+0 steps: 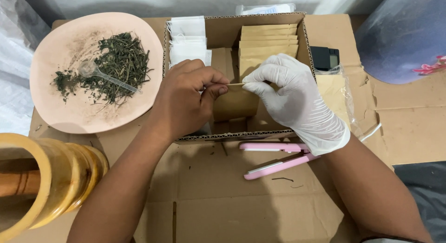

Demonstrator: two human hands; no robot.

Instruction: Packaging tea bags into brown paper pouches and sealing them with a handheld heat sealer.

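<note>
Brown paper pouch (236, 102) pinched at its top edge between left hand (186, 101) and gloved right hand (297, 101).

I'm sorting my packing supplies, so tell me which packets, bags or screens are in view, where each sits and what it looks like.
Brown paper pouch: pinched between left hand and gloved right hand.
Kraft pouch stack: upright in cardboard box, back right.
White filter bags: box's back left.
Small black scale: right of box, grey screen.

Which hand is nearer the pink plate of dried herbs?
Left. The bare left hand pinches the brown paper pouch just right of the pink plate; the gloved right hand holds the pouch's far side, farther away.
</note>
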